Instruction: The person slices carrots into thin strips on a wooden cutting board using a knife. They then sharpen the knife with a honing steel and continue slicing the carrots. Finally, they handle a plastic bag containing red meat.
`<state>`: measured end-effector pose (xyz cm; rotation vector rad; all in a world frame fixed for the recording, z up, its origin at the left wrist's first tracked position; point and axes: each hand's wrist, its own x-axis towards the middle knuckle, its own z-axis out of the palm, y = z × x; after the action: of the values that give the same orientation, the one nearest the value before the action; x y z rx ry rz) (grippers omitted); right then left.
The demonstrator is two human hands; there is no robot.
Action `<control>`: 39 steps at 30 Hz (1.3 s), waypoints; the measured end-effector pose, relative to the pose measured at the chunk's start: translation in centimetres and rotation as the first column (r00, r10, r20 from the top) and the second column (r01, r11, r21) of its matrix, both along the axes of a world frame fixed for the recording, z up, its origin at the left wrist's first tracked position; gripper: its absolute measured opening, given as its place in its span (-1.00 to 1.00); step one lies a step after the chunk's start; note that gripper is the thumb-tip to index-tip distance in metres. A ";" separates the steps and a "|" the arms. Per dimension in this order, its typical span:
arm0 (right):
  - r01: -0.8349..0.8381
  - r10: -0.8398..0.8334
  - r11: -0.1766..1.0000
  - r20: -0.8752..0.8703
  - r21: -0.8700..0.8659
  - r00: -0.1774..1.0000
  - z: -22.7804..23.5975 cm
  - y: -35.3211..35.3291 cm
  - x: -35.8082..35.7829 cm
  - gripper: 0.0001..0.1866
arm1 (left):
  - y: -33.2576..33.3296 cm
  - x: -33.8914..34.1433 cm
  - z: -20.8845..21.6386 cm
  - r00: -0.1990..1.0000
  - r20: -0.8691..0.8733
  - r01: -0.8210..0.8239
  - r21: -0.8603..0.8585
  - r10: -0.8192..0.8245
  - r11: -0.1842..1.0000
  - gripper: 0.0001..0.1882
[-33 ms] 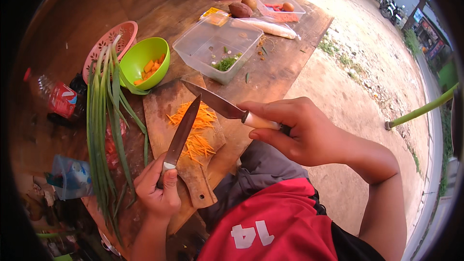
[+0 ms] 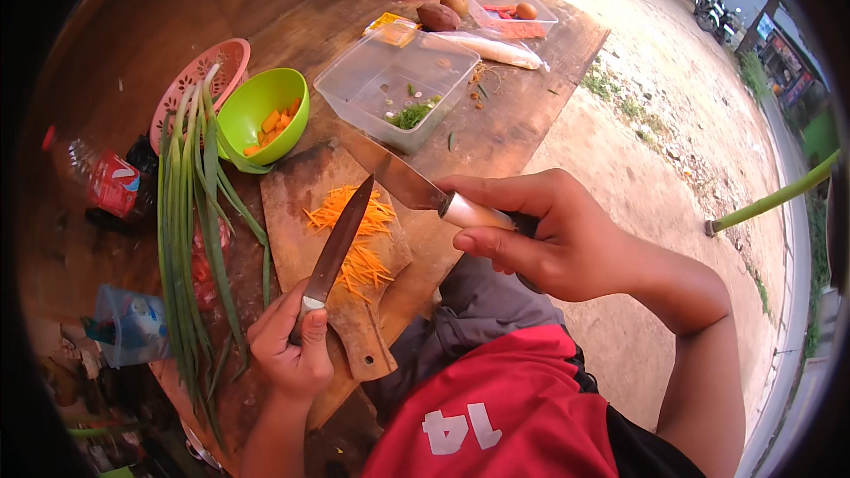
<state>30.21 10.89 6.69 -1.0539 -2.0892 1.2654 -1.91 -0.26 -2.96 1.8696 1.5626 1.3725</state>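
Right knife point(image 2: 394, 174) higher, red-labelled bottle point(image 2: 108, 175) unmoved

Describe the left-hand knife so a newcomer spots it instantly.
On the wooden table, find the cutting board bearing orange shreds. Beside the board's narrow end, the left hand grips the knife, tip pointing away from the person. Its blade looks darker than that of the other knife, held in the right hand.

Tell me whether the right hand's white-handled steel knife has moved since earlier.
Yes: the knife has shifted slightly up the picture, judged against the brown wooden cutting board.
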 end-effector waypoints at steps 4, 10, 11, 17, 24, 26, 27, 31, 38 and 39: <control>-0.473 0.484 0.846 -0.019 -0.246 0.875 0.4 0.1 -0.4 -0.52 | 0.9 0.1 -0.5 0.994 0.089 -0.057 -0.033 0.059 0.998 -0.64; -0.149 0.179 0.802 0.006 0.578 0.984 0.5 -0.4 -1.6 -0.41 | 1.0 -0.5 -1.2 0.990 0.137 -0.004 -0.058 0.012 0.998 -0.66; -0.038 0.054 0.706 -0.001 0.707 0.999 0.1 0.3 -1.8 -0.38 | 0.8 -0.6 -1.0 0.993 0.115 -0.002 -0.061 0.009 0.998 -0.66; -0.363 0.198 0.777 0.348 0.515 0.917 -2.7 1.5 -0.5 -0.44 | 1.8 -0.8 -0.2 0.998 0.063 -0.029 0.029 0.027 0.999 -0.65; -0.285 0.276 0.862 -0.082 -0.419 0.958 0.5 1.1 -1.0 -0.52 | 1.6 -1.1 -0.9 0.998 -0.009 -0.060 0.077 0.061 0.995 -0.67; -0.630 0.631 0.776 -0.056 0.041 0.774 -1.5 1.3 -0.5 -0.53 | 2.2 -1.2 -0.3 0.995 -0.014 -0.095 0.085 0.096 0.992 -0.68; -0.521 0.529 0.844 -0.031 0.126 0.848 -2.0 0.8 -0.1 -0.51 | 2.5 -1.2 -0.2 0.994 -0.014 -0.107 0.088 0.108 0.990 -0.68; -0.035 0.141 0.811 -0.136 0.584 0.981 -1.0 1.2 -1.9 -0.39 | 2.2 -1.3 -0.5 0.994 0.035 -0.101 0.012 0.101 0.995 -0.68; -0.420 0.165 0.665 0.427 0.617 0.889 -3.9 2.5 -1.4 -0.40 | 1.9 -1.4 -0.2 0.995 0.075 -0.070 0.022 0.068 0.997 -0.66; -0.491 0.202 0.686 0.508 0.537 0.838 -3.7 2.4 -1.3 -0.40 | 2.0 -1.6 -0.2 0.994 0.089 -0.066 0.033 0.063 0.997 -0.65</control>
<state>28.94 13.25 2.97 -0.6236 -2.8598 0.3411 -3.55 1.75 -3.21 1.7677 1.5775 1.4996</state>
